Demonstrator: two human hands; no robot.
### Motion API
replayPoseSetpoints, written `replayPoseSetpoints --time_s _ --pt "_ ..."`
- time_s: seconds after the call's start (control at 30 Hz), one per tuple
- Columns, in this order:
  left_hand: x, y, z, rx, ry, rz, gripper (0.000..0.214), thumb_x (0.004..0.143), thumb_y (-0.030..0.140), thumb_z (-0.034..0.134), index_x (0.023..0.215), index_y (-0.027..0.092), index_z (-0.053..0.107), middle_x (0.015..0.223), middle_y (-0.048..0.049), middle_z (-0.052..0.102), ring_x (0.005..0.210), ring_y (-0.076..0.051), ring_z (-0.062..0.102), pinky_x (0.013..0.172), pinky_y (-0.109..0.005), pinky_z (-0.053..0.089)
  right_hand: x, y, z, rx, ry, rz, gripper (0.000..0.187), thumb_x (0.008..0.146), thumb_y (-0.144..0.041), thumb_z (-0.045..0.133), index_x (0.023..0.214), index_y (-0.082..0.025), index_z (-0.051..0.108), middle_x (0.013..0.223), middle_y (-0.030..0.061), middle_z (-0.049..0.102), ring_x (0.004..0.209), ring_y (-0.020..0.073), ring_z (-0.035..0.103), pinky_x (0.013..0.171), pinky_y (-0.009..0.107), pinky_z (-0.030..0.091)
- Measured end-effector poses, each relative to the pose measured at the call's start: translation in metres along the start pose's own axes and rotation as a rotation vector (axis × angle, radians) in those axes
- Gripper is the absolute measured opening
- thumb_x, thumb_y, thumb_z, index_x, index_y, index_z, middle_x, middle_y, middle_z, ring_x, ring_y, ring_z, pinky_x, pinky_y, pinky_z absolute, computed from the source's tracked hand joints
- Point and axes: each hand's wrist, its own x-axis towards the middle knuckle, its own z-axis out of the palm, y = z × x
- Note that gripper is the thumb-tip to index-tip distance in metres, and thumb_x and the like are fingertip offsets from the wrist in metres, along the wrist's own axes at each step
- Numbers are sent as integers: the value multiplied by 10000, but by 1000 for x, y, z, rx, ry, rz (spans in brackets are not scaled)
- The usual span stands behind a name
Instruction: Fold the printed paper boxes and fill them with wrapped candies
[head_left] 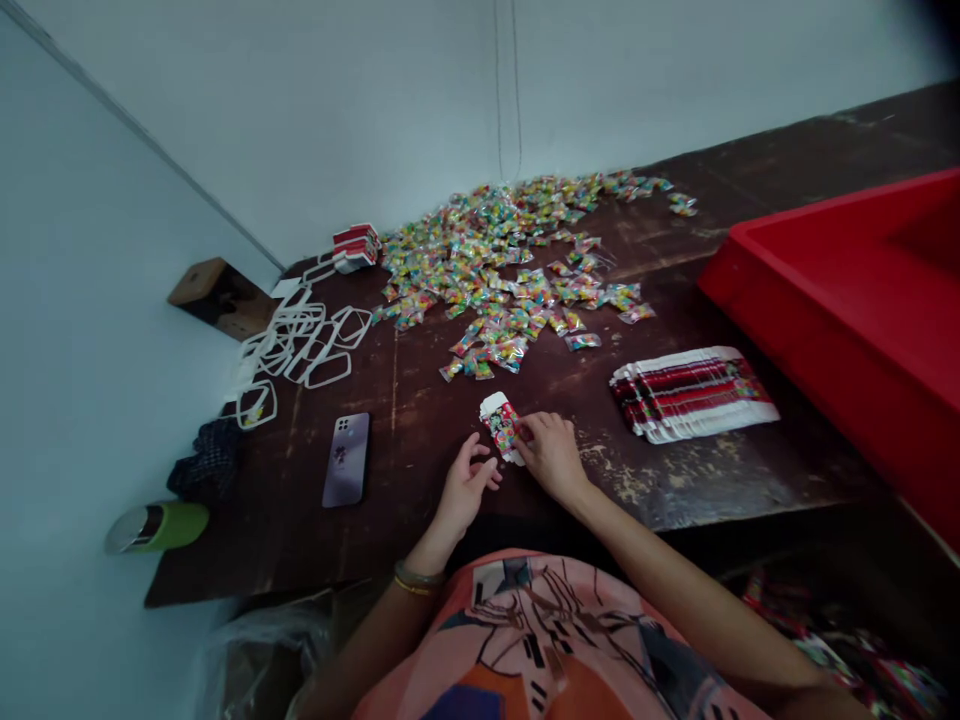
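Observation:
A small flat printed carton (498,420), red with a colourful pattern and white flaps, lies near the table's front edge. My right hand (551,450) has its fingers closed on the carton's right side. Just to the left of it, my left hand (466,482) is open with fingers apart and slightly curled, holding nothing. Beyond the carton spreads a big heap of small clear-wrapped packets (502,250) with bright coloured pieces inside. To the right, a fanned row of flat red-and-white cartons (694,395) rests on the table.
A deep red tray (840,310) stands at the right. On the left are a purple phone (347,460), white band loops (300,345), a brown cardboard box (221,297), a green tumbler (169,526), dark cloth (204,462) and a small stack of cartons (355,247).

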Motion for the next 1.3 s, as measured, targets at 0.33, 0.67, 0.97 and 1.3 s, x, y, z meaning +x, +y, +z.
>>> replayPoseSetpoints --time_s 0.33,0.67,0.97,1.3 --pt "-8 4 -7 16 51 -9 564 776 273 594 1319 192 462 1215 -115 503 754 -120 582 643 -269 496 22 -27 0 -44 -97 92 502 736 -285 661 1181 -72 563 1124 217 563 1041 343 470 869 469 373" --pt "4 13 13 118 -71 60 567 807 394 586 1310 172 450 1170 -120 548 840 -160 584 725 -300 500 10 25 -37 937 -197 251 604 698 -308 721 1261 -188 539 1094 75 652 881 182 622 784 336 505" --pt "-19 31 28 -30 -178 69 445 769 375 607 1168 177 593 1231 -87 596 1134 -246 528 964 -361 424 -43 -23 -69 489 -24 -126 414 793 -220 639 1196 -227 545 1184 102 574 1077 250 541 925 430 455" --pt "-37 34 32 -22 -581 -309 275 593 299 768 658 132 558 542 15 564 504 -107 509 538 -245 404 -33 -9 -101 491 -356 -404 88 807 -280 670 804 -192 670 1244 91 551 1191 253 465 1025 443 343"
